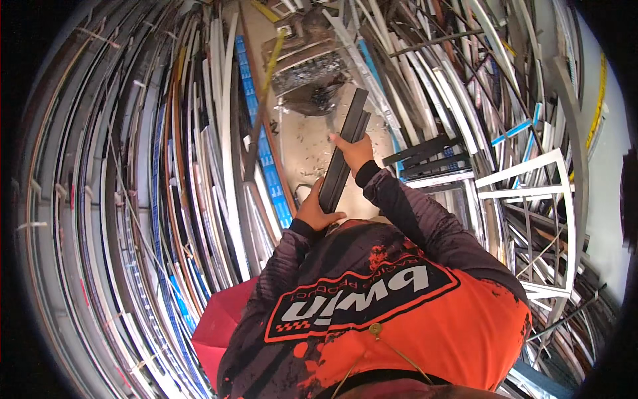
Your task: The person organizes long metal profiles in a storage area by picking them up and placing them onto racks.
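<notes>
In front of my body, my two hands hold dark grooved profile lengths (337, 171), which look like black aluminium extrusions lying side by side. The lengths slant from near my chest up and away to the right. My left hand (314, 211) grips the near end, its thumb lying across toward the right. Farther up, my right hand (357, 150) is wrapped around the profiles from the right side, with the thumb on the left edge. The far ends stick out beyond the right hand, one reaching farther than the other. Part of each hand's fingers is hidden behind the profiles.
Long white, brown and grey profiles (229, 133) stand densely along the left, with a blue-wrapped length (258, 126) nearest. Short black pieces (425, 153) are stacked at the right, near a white frame (563, 193). A dark heap of scrap (309, 83) lies ahead on the floor.
</notes>
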Motion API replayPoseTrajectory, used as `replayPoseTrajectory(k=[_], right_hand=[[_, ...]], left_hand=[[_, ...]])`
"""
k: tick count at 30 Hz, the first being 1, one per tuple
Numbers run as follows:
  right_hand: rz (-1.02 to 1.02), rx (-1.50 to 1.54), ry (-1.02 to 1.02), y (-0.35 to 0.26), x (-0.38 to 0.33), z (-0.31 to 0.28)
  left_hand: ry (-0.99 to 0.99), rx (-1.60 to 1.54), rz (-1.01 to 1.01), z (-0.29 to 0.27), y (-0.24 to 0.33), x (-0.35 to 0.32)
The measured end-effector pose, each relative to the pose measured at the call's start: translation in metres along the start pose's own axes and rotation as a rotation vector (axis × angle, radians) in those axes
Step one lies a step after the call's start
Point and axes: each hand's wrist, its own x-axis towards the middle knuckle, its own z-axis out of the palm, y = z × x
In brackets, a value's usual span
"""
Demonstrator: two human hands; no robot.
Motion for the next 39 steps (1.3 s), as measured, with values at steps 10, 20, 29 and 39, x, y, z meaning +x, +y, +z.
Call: replayPoseTrajectory(k=[10,20,29,39], right_hand=[[0.143,0.541,-0.572,-0.029,-0.065,0.163],[0.499,0.058,-0.561,-0.109,-0.017,0.017],[-0.298,-1.547,-0.338,-0.205,0.102,-0.171],[-0.096,-1.396,-0.392,-0.23,0.15,-0.209]], left_hand=[[0.016,0.016,-0.598,-0.034,-0.139,-0.126],[0.186,-0.014,-0.491,-0.07,-0.176,-0.052],[0.159,0.017,-0.458,-0.02,-0.19,0.16],[0.343,-0.2,-0.582,0.077,-0.176,0.343]])
